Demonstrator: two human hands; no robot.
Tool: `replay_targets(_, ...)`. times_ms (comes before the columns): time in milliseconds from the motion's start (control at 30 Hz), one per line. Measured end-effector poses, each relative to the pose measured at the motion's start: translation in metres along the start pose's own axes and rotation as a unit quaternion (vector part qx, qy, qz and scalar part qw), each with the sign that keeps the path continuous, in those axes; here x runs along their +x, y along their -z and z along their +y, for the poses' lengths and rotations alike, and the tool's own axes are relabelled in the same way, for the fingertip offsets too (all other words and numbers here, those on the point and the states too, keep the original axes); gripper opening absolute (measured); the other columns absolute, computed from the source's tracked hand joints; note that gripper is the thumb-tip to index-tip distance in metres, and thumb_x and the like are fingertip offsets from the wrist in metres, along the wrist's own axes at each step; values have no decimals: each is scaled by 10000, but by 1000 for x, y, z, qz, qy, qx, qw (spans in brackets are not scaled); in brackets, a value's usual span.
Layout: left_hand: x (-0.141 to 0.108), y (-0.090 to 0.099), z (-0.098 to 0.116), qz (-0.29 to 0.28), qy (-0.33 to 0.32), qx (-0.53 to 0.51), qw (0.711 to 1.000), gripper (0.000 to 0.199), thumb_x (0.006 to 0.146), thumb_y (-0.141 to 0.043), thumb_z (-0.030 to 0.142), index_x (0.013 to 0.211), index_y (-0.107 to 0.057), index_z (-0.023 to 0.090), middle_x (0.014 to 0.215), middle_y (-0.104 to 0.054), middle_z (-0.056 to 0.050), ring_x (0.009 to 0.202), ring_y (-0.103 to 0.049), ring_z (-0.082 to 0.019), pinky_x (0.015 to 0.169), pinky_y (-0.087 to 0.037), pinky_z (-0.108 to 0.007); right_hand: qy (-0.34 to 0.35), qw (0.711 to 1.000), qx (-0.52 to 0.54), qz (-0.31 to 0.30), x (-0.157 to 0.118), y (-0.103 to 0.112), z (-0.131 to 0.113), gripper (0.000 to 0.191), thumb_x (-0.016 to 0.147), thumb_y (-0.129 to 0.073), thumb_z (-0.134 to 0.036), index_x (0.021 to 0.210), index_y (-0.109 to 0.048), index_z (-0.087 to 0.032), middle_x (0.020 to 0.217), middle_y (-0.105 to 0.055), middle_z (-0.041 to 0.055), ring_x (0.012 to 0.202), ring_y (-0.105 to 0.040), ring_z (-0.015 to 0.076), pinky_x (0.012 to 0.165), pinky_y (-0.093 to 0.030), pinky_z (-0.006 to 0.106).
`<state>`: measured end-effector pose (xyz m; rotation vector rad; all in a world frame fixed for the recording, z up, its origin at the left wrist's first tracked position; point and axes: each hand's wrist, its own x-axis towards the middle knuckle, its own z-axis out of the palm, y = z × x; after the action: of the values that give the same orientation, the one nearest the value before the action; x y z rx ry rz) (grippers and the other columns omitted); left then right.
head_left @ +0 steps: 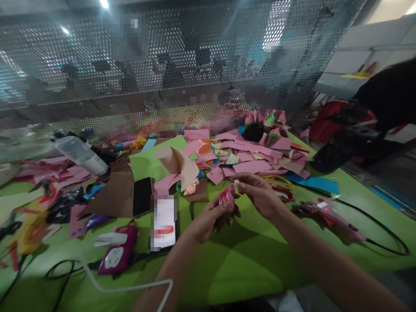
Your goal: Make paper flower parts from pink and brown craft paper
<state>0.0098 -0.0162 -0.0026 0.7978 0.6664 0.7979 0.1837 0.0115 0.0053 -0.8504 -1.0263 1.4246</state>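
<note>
Green table (227, 273) before a perforated screen (97, 99). Above its near middle, the left hand (209, 221) grips a pink ridged cone (226, 197) by its lower part, apparently to steady it and expose the tip, where the right hand (256, 190) pinches something small and pale. Glue gun (339, 219) lies at right, presumably for easy reach, its cord looped outward; pink paper scraps (251, 167) spread beyond the hands, similar cones (269, 118) farther still.
</note>
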Motion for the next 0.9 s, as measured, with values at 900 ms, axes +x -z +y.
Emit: replay_targets(900,-2,-1,2,28,-33,29,999,712,692,-865,424,1332,-619,234,933,-660,-43,798,-579,-122,696,-435,-230,26,999,-25,17,1,-4,1,256,626,-889,-385,764,-743,-226,745,-684,-2,708,-601,145,717,-511,304)
